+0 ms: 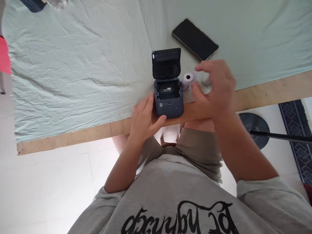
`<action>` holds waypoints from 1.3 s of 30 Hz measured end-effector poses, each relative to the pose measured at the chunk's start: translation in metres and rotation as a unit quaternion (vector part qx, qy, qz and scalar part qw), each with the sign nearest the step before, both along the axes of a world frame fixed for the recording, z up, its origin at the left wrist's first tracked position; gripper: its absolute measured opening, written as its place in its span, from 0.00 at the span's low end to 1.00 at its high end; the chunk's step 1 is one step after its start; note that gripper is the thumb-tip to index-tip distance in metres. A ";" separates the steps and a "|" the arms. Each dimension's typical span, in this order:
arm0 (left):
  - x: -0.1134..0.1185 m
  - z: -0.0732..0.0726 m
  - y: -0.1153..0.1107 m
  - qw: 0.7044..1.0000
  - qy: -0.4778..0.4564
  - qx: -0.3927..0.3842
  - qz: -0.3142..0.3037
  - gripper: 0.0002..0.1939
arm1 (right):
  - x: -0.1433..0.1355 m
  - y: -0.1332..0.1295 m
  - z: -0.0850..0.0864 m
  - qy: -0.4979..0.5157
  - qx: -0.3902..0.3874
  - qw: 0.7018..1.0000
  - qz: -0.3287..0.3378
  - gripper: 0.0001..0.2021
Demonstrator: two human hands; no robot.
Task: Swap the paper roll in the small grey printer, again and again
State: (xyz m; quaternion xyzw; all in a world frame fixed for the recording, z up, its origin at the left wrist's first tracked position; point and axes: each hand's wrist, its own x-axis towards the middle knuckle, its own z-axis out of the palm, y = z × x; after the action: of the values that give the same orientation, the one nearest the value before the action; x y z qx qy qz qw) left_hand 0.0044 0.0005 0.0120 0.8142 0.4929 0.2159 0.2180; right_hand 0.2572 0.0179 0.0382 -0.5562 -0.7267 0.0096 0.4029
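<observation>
A small dark portable thermal printer (170,109) stands at the table's front edge. Its lid (166,65) is raised, and a label shows inside the paper bay. My left hand (143,120) grips the printer's left side, fingers along the side and thumb at the front. To the printer's right, a white paper roll (187,78) stands on end with its dark core facing up. My right hand (219,87), slightly blurred, hovers beside that roll with thumb and fingers apart and nothing visible between them. A second white object (206,79), perhaps another roll, is partly hidden behind the right hand.
A black phone (195,39) lies beyond the rolls. Pale green cloth (85,65) covers the table, leaving a bare wooden front edge (102,131). Dark and clear objects (35,5) sit at the far left. A round black stand base (254,128) rests on the floor at right.
</observation>
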 end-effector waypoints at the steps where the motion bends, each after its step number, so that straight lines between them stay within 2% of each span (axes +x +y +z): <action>1: 0.000 0.001 0.000 1.000 0.001 -0.002 0.001 0.47 | -0.009 0.002 -0.003 0.007 -0.021 1.000 0.010 0.19; 4: 0.000 0.002 -0.001 1.000 0.002 -0.010 -0.002 0.43 | -0.025 0.009 -0.018 0.029 -0.091 0.995 -0.006 0.22; 6: 0.000 0.003 -0.002 1.000 0.001 -0.011 -0.004 0.41 | -0.026 0.011 -0.028 0.037 -0.107 0.993 -0.022 0.21; 9: 0.000 0.002 -0.002 1.000 0.005 -0.007 -0.001 0.40 | -0.020 0.009 -0.037 0.037 -0.101 0.993 -0.044 0.19; 12: 0.000 0.000 -0.001 1.000 0.016 -0.003 0.005 0.41 | -0.015 0.006 -0.041 0.058 -0.088 0.993 -0.050 0.21; 17: 0.000 0.000 0.000 1.000 0.020 -0.002 0.007 0.41 | -0.015 0.008 -0.050 0.202 -0.082 0.976 -0.027 0.26; 21: 0.000 0.000 0.000 1.000 0.020 -0.010 0.005 0.40 | -0.015 0.008 -0.054 0.225 -0.070 0.971 -0.047 0.18; 23: 0.001 0.000 -0.001 1.000 0.024 -0.010 0.008 0.40 | -0.013 0.007 -0.053 0.200 -0.081 0.975 -0.055 0.13; 25: 0.001 0.000 -0.001 1.000 0.027 -0.007 0.010 0.41 | -0.010 0.007 -0.051 0.166 -0.092 0.980 -0.060 0.11; 30: 0.002 0.002 -0.002 1.000 0.023 -0.009 0.010 0.42 | -0.011 0.005 -0.039 0.134 -0.036 0.989 -0.054 0.10; 34: 0.002 0.003 -0.002 1.000 0.021 -0.013 0.008 0.40 | -0.027 0.004 -0.018 0.112 -0.037 0.993 -0.006 0.05; 39: 0.003 0.004 -0.002 1.000 0.021 -0.014 0.009 0.39 | -0.042 0.019 -0.001 0.058 -0.113 0.988 0.087 0.06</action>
State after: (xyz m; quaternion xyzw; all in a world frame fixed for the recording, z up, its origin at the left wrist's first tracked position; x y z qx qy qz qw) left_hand 0.0070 -0.0012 0.0160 0.8109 0.5078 0.1934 0.2170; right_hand 0.2153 0.0369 0.0367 -0.5315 -0.7418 0.1589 0.3767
